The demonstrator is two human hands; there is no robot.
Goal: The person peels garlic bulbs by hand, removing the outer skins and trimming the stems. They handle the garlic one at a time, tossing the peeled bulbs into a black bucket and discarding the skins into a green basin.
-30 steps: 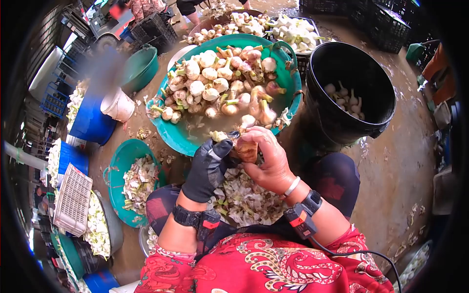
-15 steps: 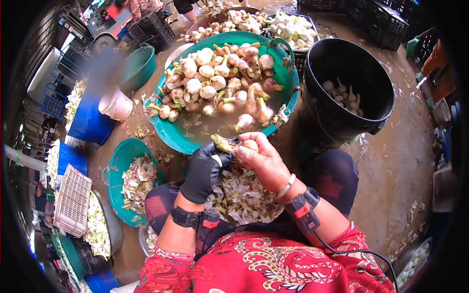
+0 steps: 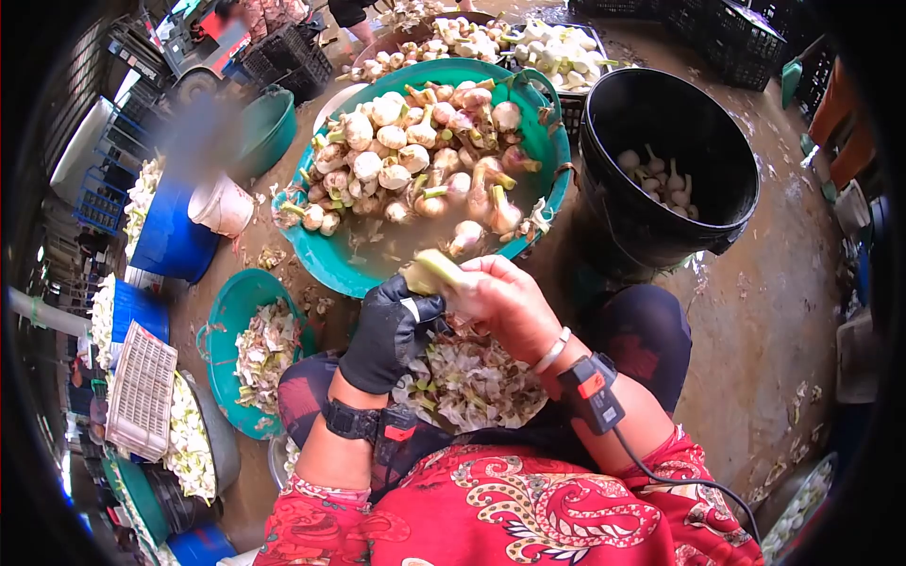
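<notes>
A garlic bulb with a pale green stem [image 3: 440, 271] is between my two hands, above my lap. My left hand [image 3: 389, 332], in a black glove, is closed near the stem. Bare fingers of my right hand [image 3: 514, 307] are wrapped round the bulb end and hide most of it; the spot is blurred. Below my hands lies a heap of papery garlic peelings [image 3: 472, 382]. Just beyond them stands a big green tub [image 3: 354, 281] of murky water with many garlic bulbs [image 3: 392, 151], some muddy, some pale.
To the right, a black bucket [image 3: 604, 203] holds several whitish garlic bulbs. A small green basin [image 3: 222, 354] of peelings sits at my left. Farther left are blue tubs [image 3: 175, 241] and a plastic basket [image 3: 142, 391]. Crates and other people are at the back.
The garlic's stem now points up and left and looks paler and smoother. My right hand has turned and closed further round the bulb. My left hand has shifted slightly left.
</notes>
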